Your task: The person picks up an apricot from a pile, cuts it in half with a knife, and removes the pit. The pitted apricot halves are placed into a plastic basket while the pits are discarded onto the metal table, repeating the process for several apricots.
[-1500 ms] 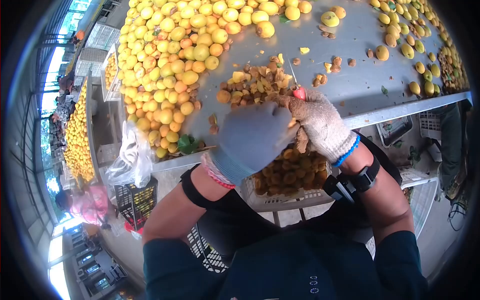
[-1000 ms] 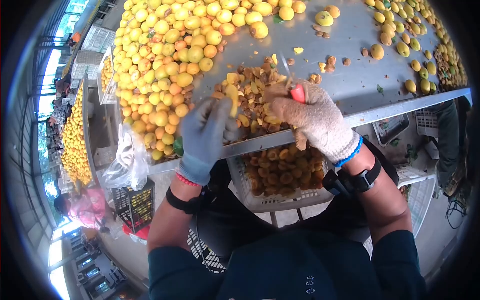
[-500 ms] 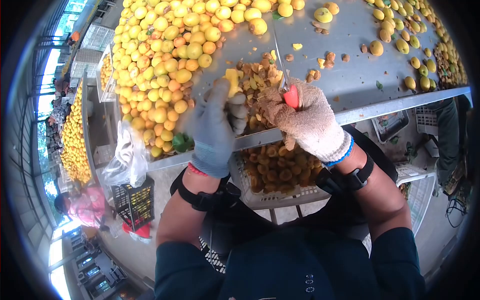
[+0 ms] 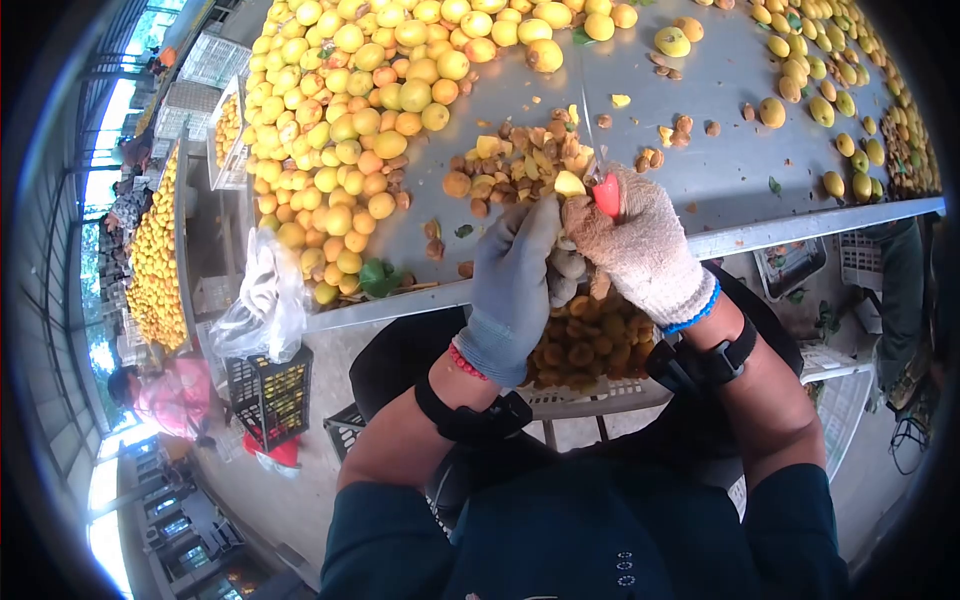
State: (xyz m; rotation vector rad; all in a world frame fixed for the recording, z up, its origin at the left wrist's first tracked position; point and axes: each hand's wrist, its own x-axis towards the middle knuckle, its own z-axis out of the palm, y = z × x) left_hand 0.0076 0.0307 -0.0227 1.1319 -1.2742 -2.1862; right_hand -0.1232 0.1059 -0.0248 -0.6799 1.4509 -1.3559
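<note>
My left hand (image 4: 512,285), in a grey glove, is closed with its fingertips on a yellow apricot (image 4: 570,184), mostly hidden by the fingers. Touching it from the right is my right hand (image 4: 645,240), in a soiled white-and-tan knit glove with a blue cuff. Its fingers are wrapped round a small knife (image 4: 607,195) with a red handle; the blade points away from me and is hard to make out. Just beyond both hands lies a heap of apricot pits and scraps (image 4: 525,160) on the metal table (image 4: 715,190). Below them, a crate (image 4: 560,405) holds brownish-orange apricot halves (image 4: 590,345).
Whole apricots (image 4: 350,130) are piled on the table's left, with more at the far right (image 4: 860,150). The raised table edge (image 4: 760,238) runs before me. A plastic bag (image 4: 262,300) hangs at the left corner above a black crate (image 4: 270,395). A person in pink (image 4: 175,395) is farther left.
My left hand has moved right and toward me, from the edge of the scrap heap to my right hand, and now meets the apricot there. The knife stays in my right hand. The view has shifted slightly.
</note>
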